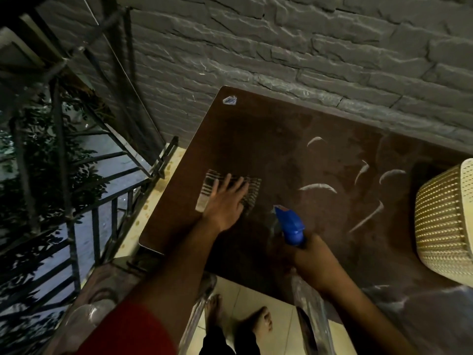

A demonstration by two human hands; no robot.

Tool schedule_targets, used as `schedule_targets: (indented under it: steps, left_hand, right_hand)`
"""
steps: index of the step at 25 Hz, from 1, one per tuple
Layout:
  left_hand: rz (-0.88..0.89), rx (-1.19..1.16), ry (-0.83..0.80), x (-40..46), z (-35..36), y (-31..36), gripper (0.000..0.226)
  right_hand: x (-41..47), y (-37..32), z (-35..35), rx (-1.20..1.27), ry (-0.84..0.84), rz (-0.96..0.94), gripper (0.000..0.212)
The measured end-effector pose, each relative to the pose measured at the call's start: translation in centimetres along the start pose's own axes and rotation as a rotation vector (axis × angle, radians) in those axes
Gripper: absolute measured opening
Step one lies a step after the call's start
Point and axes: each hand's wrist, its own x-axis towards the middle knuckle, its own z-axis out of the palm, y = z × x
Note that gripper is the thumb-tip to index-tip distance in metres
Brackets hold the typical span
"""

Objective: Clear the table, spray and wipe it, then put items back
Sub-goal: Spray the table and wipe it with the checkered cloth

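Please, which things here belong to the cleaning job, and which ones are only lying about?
Job: striped cloth under the left hand; blue spray bottle held in the right hand; brown table.

Lying about: woven basket; small wrapper at the far corner.

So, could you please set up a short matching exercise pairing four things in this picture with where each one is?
Things:
1. striped cloth
2. spray bottle
3. woven basket
4. small sticker

Places:
A. at the table's far left corner, near the wall
B. flat under the left hand
C. at the right edge of the picture
D. gripped in the right hand, nozzle pointing over the tabletop

Pairs: 1-B, 2-D, 3-C, 4-A
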Motion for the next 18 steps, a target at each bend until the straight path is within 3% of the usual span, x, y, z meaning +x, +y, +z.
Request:
schedule_targets:
  steps: [2, 5, 8, 10, 14, 18]
  left_hand:
    - [0.196, 0.092, 0.026, -5.3, 2.3, 1.3, 0.065]
    - [0.515, 0.101, -0.061, -14.7, 5.1, 1.2, 0.068]
    - [0.475, 0.160, -0.087, -11.5, 4.7, -1.3, 0.070]
    - [0.343, 0.142, 0.017, -4.6, 2.5, -2.3, 0.066]
    - [0.064, 0.040, -0.068, 2.3, -0.5, -1.3, 0.065]
    - [0.288, 0.125, 0.029, -6.6, 2.9, 1.6, 0.073]
  right_hand:
    - [0.1, 0.0, -0.3, 0.012, -0.009, -0.007, 0.012]
    - [0.0, 0.0, -0.6, 0.041, -0.022, 0.008, 0.011]
    - [0.0, -0.1, -0.7, 0.082, 0.019, 0.011, 0.011]
    - [0.0, -0.2, -0.6, 0.131, 0.050, -0.003, 0.009]
    - [-0.1, -0.3, -0.3, 0.194, 0.080, -0.014, 0.005]
    - [-0.7, -1.1, -0.7, 0.257, 0.035, -0.035, 0.014]
